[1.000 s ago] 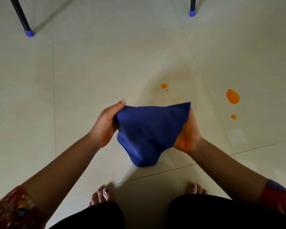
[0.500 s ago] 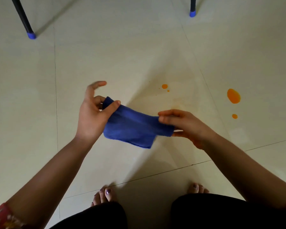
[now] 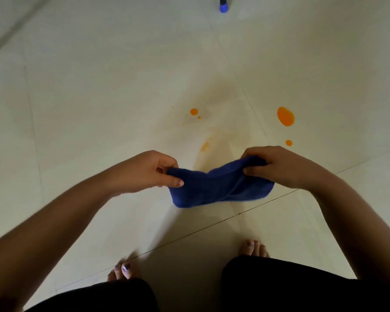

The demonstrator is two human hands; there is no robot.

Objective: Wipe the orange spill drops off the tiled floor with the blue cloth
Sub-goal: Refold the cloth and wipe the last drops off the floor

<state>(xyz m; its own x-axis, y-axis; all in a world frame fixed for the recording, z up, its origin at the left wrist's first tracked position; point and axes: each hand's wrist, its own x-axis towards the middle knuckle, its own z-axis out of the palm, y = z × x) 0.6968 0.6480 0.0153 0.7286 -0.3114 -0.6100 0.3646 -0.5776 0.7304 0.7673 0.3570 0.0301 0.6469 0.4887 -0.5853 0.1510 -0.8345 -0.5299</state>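
Soft blue cloth point(image 3: 214, 188) held bunched between two hands above the pale tiled floor point(image 3: 99, 97).
The cloth sags between the grips: the left hand point(image 3: 144, 172) pinches its left end, the right hand point(image 3: 277, 165) curls round its right end. Orange spill drops point(image 3: 285, 116) lie on the tiles beyond the hands, with a faint orange smear point(image 3: 205, 146) just past the cloth.

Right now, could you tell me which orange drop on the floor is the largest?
The oval drop at the right; the dot just below it and the round drop mid-floor are smaller.
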